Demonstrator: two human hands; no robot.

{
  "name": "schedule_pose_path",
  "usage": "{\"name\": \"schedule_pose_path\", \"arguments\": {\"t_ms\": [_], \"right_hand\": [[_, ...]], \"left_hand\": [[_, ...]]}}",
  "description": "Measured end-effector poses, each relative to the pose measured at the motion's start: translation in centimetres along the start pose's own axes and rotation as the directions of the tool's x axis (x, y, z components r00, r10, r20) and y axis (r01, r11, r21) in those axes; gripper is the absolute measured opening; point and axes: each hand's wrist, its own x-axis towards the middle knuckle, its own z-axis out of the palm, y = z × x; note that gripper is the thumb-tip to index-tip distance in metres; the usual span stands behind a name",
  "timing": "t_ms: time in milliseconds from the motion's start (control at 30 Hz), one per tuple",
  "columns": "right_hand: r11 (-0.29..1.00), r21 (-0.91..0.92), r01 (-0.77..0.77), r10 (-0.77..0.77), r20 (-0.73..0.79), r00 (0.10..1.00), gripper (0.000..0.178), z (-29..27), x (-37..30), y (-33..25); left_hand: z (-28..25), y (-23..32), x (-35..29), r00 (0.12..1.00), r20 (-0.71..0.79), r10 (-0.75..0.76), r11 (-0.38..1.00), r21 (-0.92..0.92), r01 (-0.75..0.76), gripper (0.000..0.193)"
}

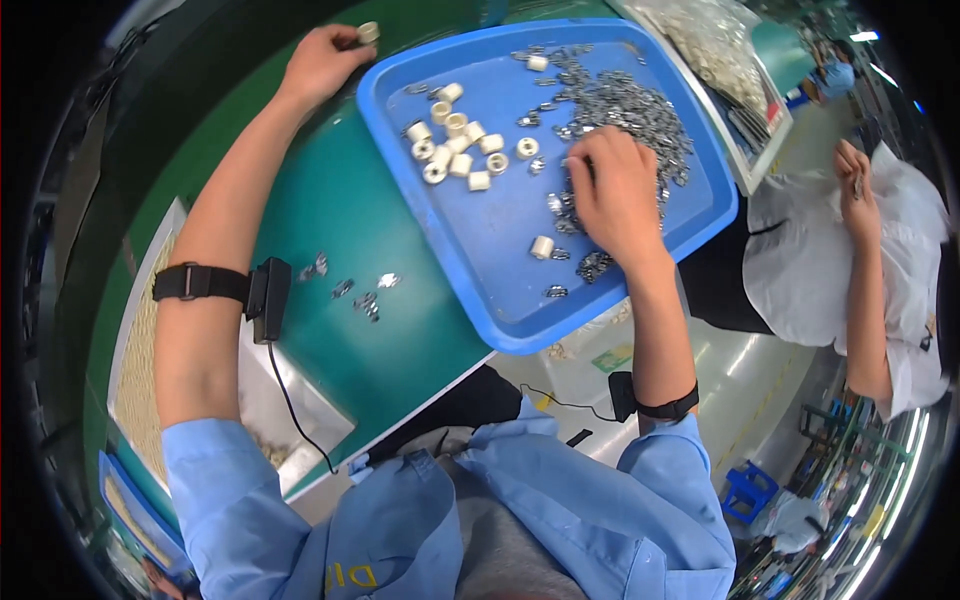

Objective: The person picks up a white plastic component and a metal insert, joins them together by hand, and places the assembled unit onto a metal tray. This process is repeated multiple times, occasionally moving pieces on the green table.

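At the tray's far left corner, my left hand (322, 66) is closed, with a small cream-white ring-shaped cylinder (368, 33) at its thumb and fingertips. My right hand (618, 192) reaches into the blue tray (440, 245), its fingers curled down onto a heap of small shiny metal pieces (625, 100). Its fingertips are partly hidden, so what they hold, if anything, does not show. Several cream-white cylinders (458, 143), some with an open bore facing up, are grouped in the tray's left half. A single white cylinder (542, 247) lies near a few metal pieces below my right hand.
Loose metal pieces (366, 303) lie on the green table (330, 220) left of the tray. A light box of bagged parts (715, 50) borders the tray's far right. A cable (290, 400) hangs from my left forearm's strap. Another person (845, 260) stands at the right.
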Motion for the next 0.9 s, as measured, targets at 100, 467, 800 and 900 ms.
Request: {"name": "schedule_pose_path", "arguments": {"t_ms": [100,467,800,900], "right_hand": [[0.996,0.055,0.067,-0.063,-0.057,0.996,0.005,0.4,-0.2,0.4],[0.951,0.225,-0.211,0.200,0.070,0.977,0.029,-0.5,-1.1,-1.0],[0.858,0.505,-0.098,0.109,0.008,0.994,0.023,-2.3,-3.6,-7.1],[0.861,0.504,-0.066,0.076,0.001,0.997,0.022,-2.8,-3.9,-9.1]], "left_hand": [[-4.3,2.3,-3.0,0.998,-0.046,0.038,0.998,-0.052,-0.040,0.028],[-22.0,5.5,-29.6,0.967,0.152,0.203,0.801,0.543,-0.254,0.019],[-19.4,4.4,-37.8,0.993,-0.116,0.030,0.751,0.658,0.054,0.016],[-18.6,3.9,-37.7,0.989,-0.139,0.045,0.735,0.675,0.061,0.016]]}}
